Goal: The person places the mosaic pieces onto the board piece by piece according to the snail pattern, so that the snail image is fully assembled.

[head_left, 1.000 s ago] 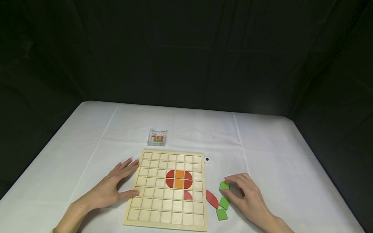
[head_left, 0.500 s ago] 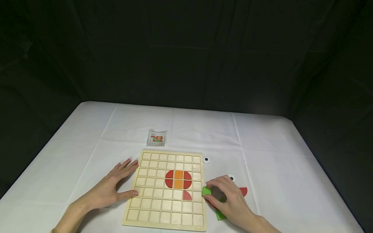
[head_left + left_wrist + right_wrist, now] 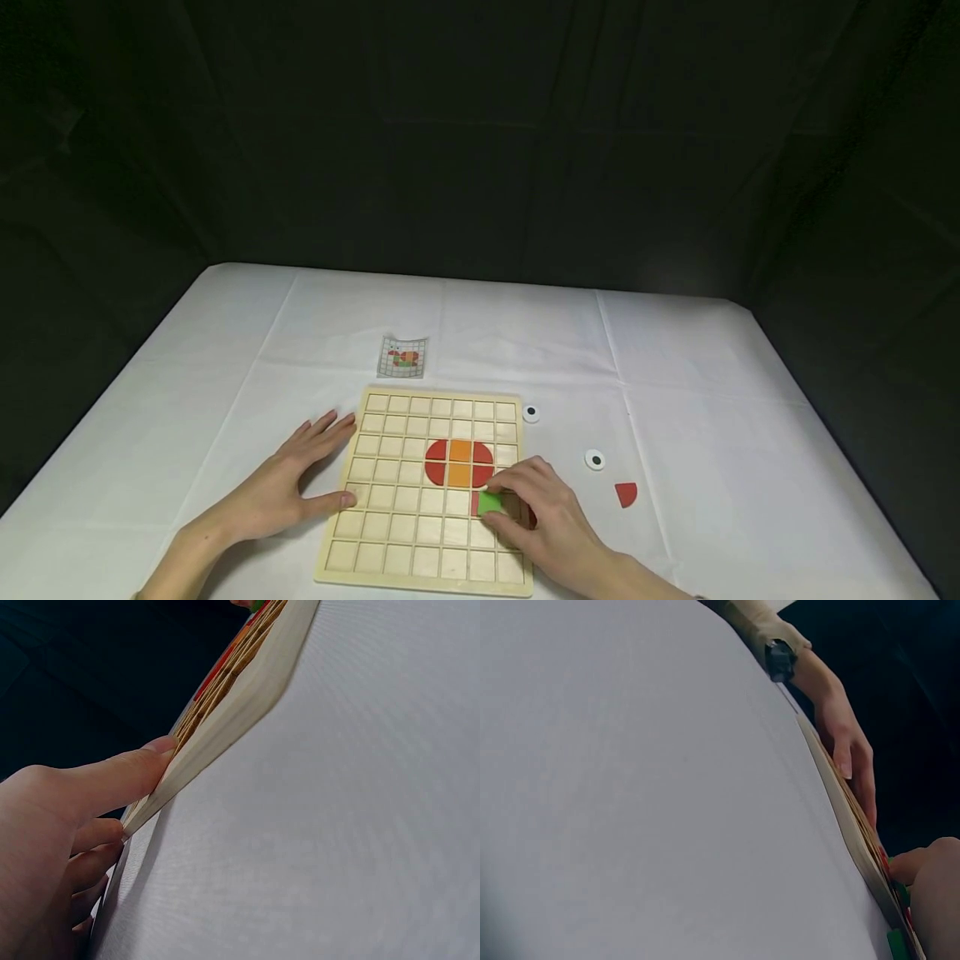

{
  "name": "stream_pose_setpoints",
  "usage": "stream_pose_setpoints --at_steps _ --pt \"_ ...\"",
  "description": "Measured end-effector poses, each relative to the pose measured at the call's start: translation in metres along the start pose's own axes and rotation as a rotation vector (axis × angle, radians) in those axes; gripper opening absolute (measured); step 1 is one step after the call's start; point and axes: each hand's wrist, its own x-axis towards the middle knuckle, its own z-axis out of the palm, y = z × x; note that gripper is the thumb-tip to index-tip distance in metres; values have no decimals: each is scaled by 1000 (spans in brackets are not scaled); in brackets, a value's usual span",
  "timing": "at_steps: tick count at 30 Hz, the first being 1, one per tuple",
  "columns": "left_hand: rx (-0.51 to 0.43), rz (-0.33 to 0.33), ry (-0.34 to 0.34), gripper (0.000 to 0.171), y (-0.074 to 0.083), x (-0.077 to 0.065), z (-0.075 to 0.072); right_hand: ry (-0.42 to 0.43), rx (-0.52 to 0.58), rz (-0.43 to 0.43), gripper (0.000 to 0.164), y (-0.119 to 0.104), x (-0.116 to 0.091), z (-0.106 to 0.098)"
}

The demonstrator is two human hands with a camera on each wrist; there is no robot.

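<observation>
My right hand (image 3: 551, 517) pinches a green square tile (image 3: 490, 502) between thumb and fingers, low over the gridded wooden board (image 3: 405, 575). The tile overlaps a pinkish-red quarter-round tile (image 3: 475, 504) in the head view. Just above it on the board, two orange square tiles (image 3: 460, 462) sit between red quarter-round tiles (image 3: 437, 473). My left hand (image 3: 273, 487) lies spread at the board's left side. Its thumb rests on the rim, shown closely in the left wrist view, and the other fingertips touch the edge.
A small pattern card (image 3: 402, 357) lies beyond the board. Right of the board are two round eye pieces, one by its corner (image 3: 531, 413) and another eye piece (image 3: 595, 459) farther out, plus a loose red quarter-round tile (image 3: 626, 494). My right hand hides other tiles; a green tile (image 3: 897, 943) shows beside the board.
My right hand picked up a green tile from the right of the board and carried it left over the grid, uncovering an eye piece and a red tile. My left hand stayed put.
</observation>
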Motion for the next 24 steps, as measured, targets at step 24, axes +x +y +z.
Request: stream_pose_setpoints --at_steps 24 --pt "-6 -24 -6 91 -2 0 1 26 -67 -84 27 -9 15 21"
